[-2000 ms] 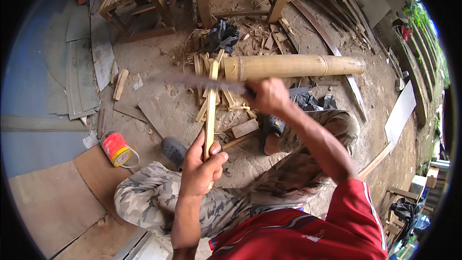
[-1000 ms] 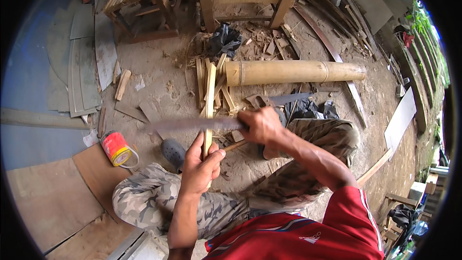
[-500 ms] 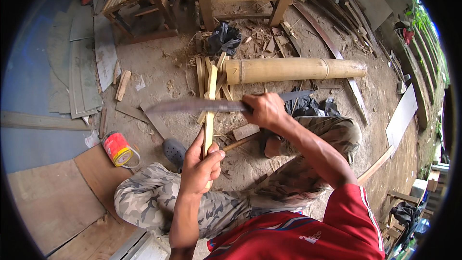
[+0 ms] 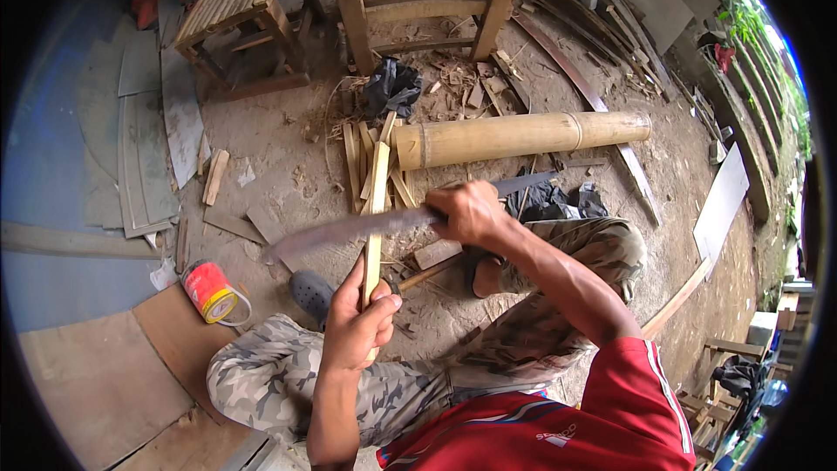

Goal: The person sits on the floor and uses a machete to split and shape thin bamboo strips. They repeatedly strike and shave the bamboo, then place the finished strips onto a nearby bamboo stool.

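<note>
My left hand [image 4: 356,324] is wrapped round a pale bamboo strip [image 4: 377,183], which points up and away from me. My right hand [image 4: 471,214] grips a long dark machete [image 4: 340,232]; the handle is hidden in the fist. Its slightly blurred blade reaches left and crosses over the strip, above my left fingers. Beyond both hands lies a thick bamboo pole [image 4: 523,138] on the ground. Several split bamboo strips [image 4: 352,157] lie beside its left end.
Two bamboo-slat seats, a stool [image 4: 235,2] and a chair [image 4: 423,4], stand at the back. A black plastic bag [image 4: 392,87] lies before the chair. A red and yellow can [image 4: 211,292] sits at left. Scrap wood [image 4: 602,13] is piled back right. Another blade [image 4: 526,181] shows past my right hand.
The machete blade has shifted slightly down along the bamboo strip, nearer my left hand. Both hands keep their grip. The view has also tilted a little, so the background sits differently.
</note>
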Available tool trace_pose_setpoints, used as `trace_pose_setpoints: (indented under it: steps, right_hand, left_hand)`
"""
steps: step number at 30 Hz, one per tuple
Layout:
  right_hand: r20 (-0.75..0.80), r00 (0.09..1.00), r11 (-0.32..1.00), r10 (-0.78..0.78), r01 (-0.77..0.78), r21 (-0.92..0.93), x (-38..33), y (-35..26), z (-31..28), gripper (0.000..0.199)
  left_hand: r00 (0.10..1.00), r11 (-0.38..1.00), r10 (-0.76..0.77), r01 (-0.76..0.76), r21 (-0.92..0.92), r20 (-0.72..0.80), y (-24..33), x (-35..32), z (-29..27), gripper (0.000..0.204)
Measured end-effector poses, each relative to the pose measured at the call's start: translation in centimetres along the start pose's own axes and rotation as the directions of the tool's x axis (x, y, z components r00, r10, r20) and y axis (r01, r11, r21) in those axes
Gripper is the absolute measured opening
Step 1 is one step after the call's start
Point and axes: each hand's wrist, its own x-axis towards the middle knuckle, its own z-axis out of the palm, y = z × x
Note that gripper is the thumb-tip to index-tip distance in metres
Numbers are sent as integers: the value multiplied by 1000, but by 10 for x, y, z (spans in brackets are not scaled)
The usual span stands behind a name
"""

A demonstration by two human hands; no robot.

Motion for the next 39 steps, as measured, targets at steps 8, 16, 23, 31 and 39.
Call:
trace_pose_setpoints:
  steps: [8, 16, 23, 31, 39]
  right_hand:
    - [9, 994, 991, 106, -105, -79, 10, 19, -6, 16]
    - [-96, 995, 995, -34, 25, -98, 10, 28, -4, 13]
    - [-239, 931, 960, -275, 252, -125, 10, 32, 0, 9]
    - [-136, 852, 862, 505, -490, 130, 15, 42, -20, 25]
    - [-20, 1000, 995, -19, 21, 100, -24, -37, 6, 17]
  left_hand:
    - [1000, 999, 4, -5, 35, 17, 4, -3, 7, 83]
    - [999, 1000, -4, 3, 17, 43, 2, -3, 3, 83]
    - [999, 999, -14, 12, 36, 45, 4, -4, 3, 80]
    - [999, 987, 48, -46, -154, 5, -1, 3, -14, 41]
    - [986, 978, 100, -73, 197, -130, -4, 9, -12, 33]
